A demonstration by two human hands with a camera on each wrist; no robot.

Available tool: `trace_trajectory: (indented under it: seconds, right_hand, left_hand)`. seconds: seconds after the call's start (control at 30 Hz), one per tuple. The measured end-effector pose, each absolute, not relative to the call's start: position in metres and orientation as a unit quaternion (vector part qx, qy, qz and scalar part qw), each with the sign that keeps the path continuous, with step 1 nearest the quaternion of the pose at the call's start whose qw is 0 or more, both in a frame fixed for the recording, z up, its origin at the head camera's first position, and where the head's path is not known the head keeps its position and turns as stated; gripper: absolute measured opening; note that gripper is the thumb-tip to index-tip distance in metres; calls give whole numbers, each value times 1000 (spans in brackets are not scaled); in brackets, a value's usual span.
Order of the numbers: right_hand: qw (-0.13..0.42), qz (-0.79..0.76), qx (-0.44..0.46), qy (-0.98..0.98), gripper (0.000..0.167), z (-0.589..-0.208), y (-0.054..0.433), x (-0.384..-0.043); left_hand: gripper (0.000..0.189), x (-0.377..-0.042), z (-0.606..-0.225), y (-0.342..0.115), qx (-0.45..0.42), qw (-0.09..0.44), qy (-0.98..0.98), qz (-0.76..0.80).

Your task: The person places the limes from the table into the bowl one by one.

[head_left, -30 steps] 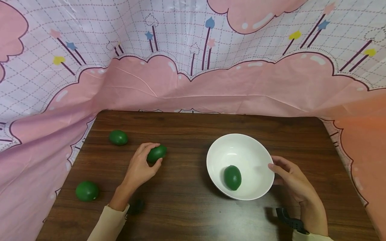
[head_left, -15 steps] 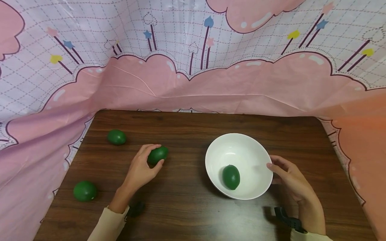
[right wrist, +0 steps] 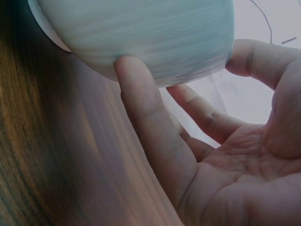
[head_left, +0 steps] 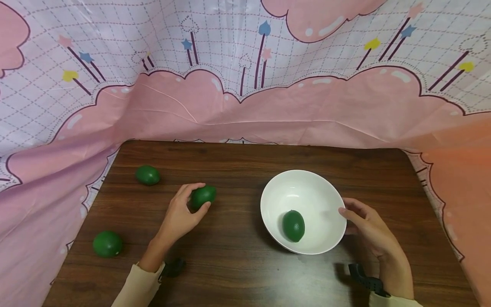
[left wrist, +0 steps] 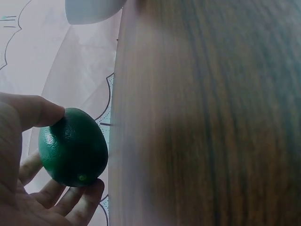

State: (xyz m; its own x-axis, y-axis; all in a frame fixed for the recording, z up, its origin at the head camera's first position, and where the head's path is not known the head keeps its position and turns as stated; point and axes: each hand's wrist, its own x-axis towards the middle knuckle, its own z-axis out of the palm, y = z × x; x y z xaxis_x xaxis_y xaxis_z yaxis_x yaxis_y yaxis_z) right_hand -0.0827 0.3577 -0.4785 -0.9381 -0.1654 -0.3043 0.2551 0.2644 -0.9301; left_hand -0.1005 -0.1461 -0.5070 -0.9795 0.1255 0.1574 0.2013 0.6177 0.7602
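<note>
My left hand (head_left: 182,213) pinches a green lime (head_left: 203,196) between thumb and fingertips, left of the table's middle. In the left wrist view this lime (left wrist: 74,148) shows glossy and whole, with the thumb on one side and the fingers on the other. On the right, a white bowl (head_left: 326,200) stands with a second lime (head_left: 293,226) inside it. My right hand (head_left: 374,230) holds the bowl at its right side, thumb at the rim. From the right wrist, its fingers (right wrist: 141,89) lie against the bowl's outer wall (right wrist: 155,37).
Two more limes lie on the left of the dark wooden table (head_left: 238,273): one farther back (head_left: 147,175), and a nearer lime (head_left: 108,244) by the left edge. A pink and white patterned cloth (head_left: 245,111) hangs behind the table and along its sides.
My left hand and its lime have shifted slightly to the right. The right hand keeps its hold on the bowl. The whole head view has drifted a little.
</note>
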Motion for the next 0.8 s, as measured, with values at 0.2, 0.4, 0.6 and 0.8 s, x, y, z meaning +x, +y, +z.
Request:
trace_trajectory:
  seconds: [0.2, 0.4, 0.6, 0.8]
  right_hand:
    - [172, -606, 31, 776, 46, -479, 357, -82]
    - [171, -604, 34, 777, 47, -479, 357, -82]
    - [171, -604, 33, 778, 46, -479, 356, -81]
    - [169, -600, 29, 781, 49, -480, 355, -82]
  left_hand:
    - [55, -98, -507, -142, -88, 31, -890, -445]
    - [54, -97, -506, -139, -86, 16, -884, -460]
    - [56, -97, -505, -137, -85, 4, -877, -472]
    - [56, -97, -505, -136, -84, -2, -872, -482]
